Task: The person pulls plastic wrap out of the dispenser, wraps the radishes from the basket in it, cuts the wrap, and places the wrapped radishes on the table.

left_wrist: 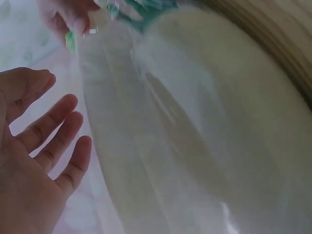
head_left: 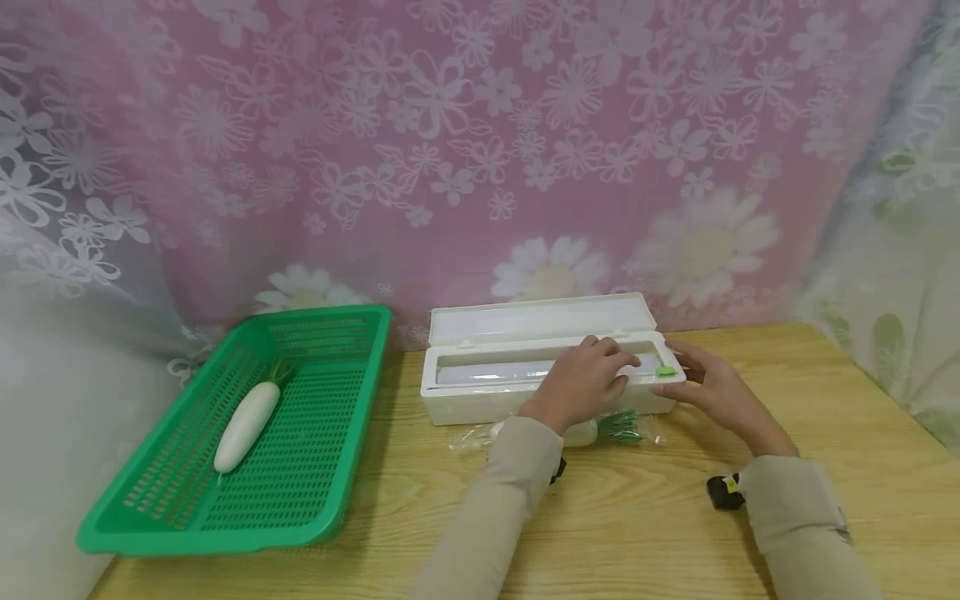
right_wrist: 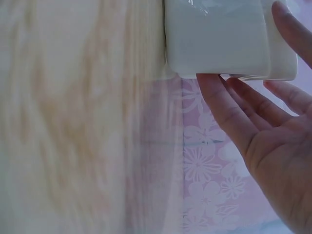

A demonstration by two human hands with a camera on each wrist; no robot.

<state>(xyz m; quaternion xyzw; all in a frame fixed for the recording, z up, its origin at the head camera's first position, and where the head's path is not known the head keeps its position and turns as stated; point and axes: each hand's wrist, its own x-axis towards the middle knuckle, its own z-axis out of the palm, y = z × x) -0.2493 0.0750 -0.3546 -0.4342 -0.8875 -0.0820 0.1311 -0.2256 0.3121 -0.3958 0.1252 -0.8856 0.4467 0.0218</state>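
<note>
A long white cling film dispenser (head_left: 472, 410) lies on the table, its lid (head_left: 543, 323) raised at the back and a film roll (head_left: 491, 372) inside. A green slider (head_left: 665, 372) sits at its right end. My right hand (head_left: 716, 392) grips that end, thumb at the front corner and fingertips against the end wall (right_wrist: 219, 44). Over the dispenser's opening is my left hand (head_left: 581, 383), its fingers (left_wrist: 58, 117) spread and loosely bent, holding nothing. Just in front lies a white radish (head_left: 581, 435) in clear film, partly hidden by the left wrist; its green leaves (head_left: 621, 427) point right.
On the left stands a green slotted basket (head_left: 300, 537) with another white radish (head_left: 247, 427) lying in it. Behind the wooden table (head_left: 637, 533) hangs a pink flowered curtain (head_left: 465, 167), close to the dispenser's raised lid.
</note>
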